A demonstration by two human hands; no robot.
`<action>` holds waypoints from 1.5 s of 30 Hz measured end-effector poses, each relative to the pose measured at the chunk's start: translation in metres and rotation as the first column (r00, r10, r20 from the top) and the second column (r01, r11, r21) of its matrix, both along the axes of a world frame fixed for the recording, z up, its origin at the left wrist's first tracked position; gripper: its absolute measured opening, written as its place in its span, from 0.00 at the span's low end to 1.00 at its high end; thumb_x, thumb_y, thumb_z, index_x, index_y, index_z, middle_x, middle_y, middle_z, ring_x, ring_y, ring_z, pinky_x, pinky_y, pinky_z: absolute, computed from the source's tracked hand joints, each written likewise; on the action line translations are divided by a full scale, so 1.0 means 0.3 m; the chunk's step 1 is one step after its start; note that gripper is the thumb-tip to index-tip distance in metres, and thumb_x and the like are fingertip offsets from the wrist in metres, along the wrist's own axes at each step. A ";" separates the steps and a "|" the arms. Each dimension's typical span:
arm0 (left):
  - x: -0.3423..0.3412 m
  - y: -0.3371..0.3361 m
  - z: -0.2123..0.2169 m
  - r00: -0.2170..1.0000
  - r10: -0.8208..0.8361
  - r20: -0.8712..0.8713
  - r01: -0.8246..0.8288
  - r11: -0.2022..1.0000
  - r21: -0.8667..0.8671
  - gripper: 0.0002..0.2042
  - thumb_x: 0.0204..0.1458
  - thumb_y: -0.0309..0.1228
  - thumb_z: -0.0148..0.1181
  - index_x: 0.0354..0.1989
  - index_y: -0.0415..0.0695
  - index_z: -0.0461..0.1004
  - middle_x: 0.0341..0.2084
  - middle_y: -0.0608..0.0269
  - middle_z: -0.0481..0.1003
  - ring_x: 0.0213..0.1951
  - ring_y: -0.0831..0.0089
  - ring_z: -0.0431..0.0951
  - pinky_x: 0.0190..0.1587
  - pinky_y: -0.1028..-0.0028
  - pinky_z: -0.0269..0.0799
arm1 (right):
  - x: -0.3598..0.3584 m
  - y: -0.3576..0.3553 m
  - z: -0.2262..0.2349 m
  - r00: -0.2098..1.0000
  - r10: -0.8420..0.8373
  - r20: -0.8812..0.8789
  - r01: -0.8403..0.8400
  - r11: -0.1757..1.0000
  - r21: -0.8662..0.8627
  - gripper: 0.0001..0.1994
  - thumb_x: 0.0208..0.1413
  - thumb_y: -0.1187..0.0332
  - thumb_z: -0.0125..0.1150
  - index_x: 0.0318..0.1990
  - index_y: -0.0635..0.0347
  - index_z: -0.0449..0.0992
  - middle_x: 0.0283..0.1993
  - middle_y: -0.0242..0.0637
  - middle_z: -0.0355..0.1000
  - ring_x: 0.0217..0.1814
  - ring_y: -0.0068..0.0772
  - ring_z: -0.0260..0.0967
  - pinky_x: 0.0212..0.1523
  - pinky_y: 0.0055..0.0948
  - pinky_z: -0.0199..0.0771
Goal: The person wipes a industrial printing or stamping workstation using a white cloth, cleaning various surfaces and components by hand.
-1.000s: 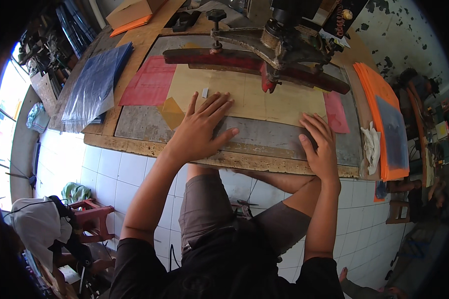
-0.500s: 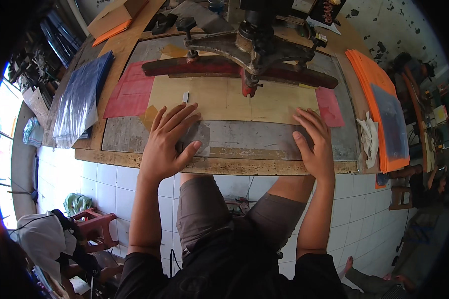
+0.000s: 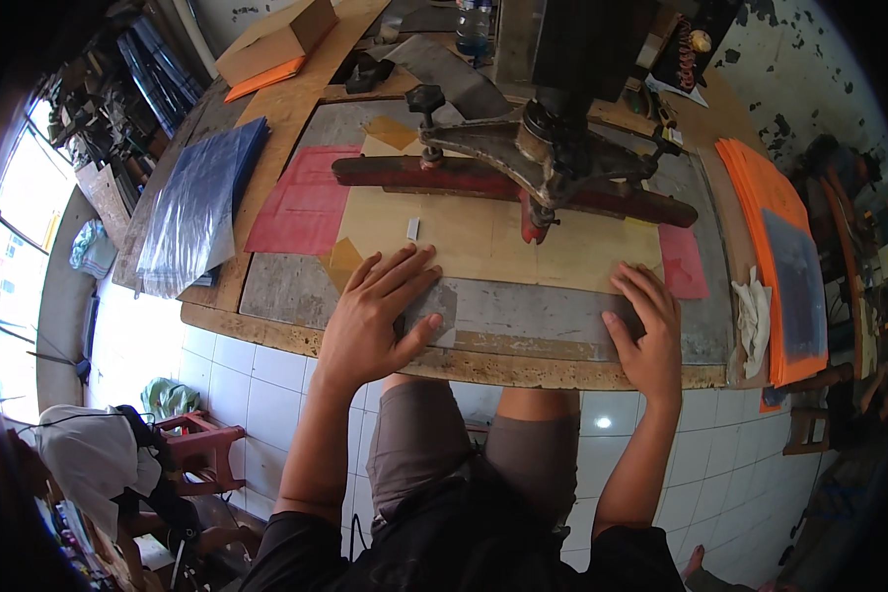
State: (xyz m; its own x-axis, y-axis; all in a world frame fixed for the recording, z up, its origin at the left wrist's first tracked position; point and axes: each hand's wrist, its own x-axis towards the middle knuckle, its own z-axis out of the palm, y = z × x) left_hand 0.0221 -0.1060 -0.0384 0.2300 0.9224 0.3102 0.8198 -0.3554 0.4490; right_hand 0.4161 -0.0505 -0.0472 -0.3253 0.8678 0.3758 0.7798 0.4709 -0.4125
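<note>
My left hand (image 3: 377,318) lies palm down with spread fingers, its fingertips on the front edge of a yellow sheet (image 3: 464,242). My right hand (image 3: 651,333) rests the same way near the sheet's right front corner, fingers apart. Neither holds anything. The sheet lies on a grey metal bed (image 3: 523,321), with a pink sheet (image 3: 291,202) at its left end and another pink piece (image 3: 683,261) at its right. A small white strip (image 3: 412,229) sits just beyond my left fingertips. Above the sheet hangs the press head (image 3: 553,148) with its long dark red bar (image 3: 483,180).
Clear blue-tinted plastic sleeves (image 3: 192,207) are stacked on the left, with a cardboard box (image 3: 281,39) behind. Orange folders (image 3: 750,197) and a white cloth (image 3: 753,321) lie on the right. Below left, a person sits near a red stool (image 3: 207,449).
The view has shifted, so the table sits farther right and lower in the picture. My legs have come closer together. Both hands keep about the same places on the sheet's front edge.
</note>
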 end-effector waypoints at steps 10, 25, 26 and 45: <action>0.001 0.014 0.006 0.999 -0.008 0.034 0.008 1.000 0.014 0.29 0.64 0.47 0.62 0.67 0.39 0.83 0.75 0.50 0.75 0.80 0.46 0.69 0.82 0.44 0.60 | -0.003 0.004 0.009 1.000 -0.005 0.003 0.005 1.000 -0.017 0.22 0.67 0.64 0.73 0.67 0.57 0.83 0.78 0.35 0.76 0.84 0.47 0.66 0.83 0.53 0.60; 0.004 0.007 0.000 0.999 -0.001 0.036 0.000 1.000 0.024 0.28 0.64 0.45 0.64 0.67 0.40 0.83 0.75 0.51 0.76 0.80 0.46 0.69 0.82 0.45 0.60 | -0.004 0.002 0.009 1.000 -0.006 0.004 0.006 1.000 -0.008 0.23 0.67 0.64 0.74 0.68 0.56 0.83 0.78 0.34 0.75 0.84 0.47 0.66 0.83 0.53 0.59; 0.005 0.007 0.000 0.999 0.003 0.036 -0.004 1.000 0.021 0.28 0.64 0.45 0.64 0.67 0.40 0.82 0.75 0.51 0.76 0.80 0.47 0.69 0.82 0.45 0.60 | -0.004 0.004 0.007 1.000 -0.005 0.004 0.005 1.000 -0.010 0.23 0.67 0.64 0.74 0.67 0.56 0.83 0.78 0.34 0.75 0.84 0.47 0.66 0.83 0.53 0.60; -0.031 -0.126 -0.070 0.971 0.150 0.188 -0.207 0.919 0.335 0.16 0.69 0.38 0.57 0.50 0.40 0.87 0.50 0.53 0.88 0.52 0.51 0.86 0.58 0.54 0.77 | 0.020 -0.053 -0.011 0.955 -0.084 -0.284 0.138 0.975 0.174 0.08 0.72 0.68 0.69 0.50 0.61 0.88 0.55 0.39 0.86 0.66 0.46 0.80 0.72 0.48 0.71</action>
